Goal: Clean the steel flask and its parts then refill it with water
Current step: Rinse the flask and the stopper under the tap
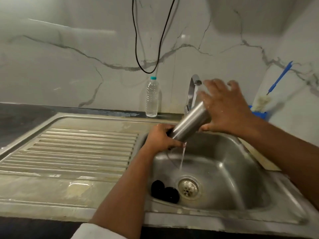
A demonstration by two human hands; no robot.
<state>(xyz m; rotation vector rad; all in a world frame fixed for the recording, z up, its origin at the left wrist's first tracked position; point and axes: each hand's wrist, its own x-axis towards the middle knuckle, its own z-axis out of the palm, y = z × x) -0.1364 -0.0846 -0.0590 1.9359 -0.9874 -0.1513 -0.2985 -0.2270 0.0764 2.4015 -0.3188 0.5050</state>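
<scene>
Left hand (161,138) grips the low end of the plain steel flask (189,125), tilted mid-frame over the steel sink (241,169) (water dribbling down); right hand (224,109) rests spread fingers on its upper end under the chrome tap (193,87).

You had a silver flask (189,123), two black caps (164,191), a teal-capped clear bottle (151,99), a blue brush handle (280,76), and grey-veined white marble wall (69,57).
</scene>
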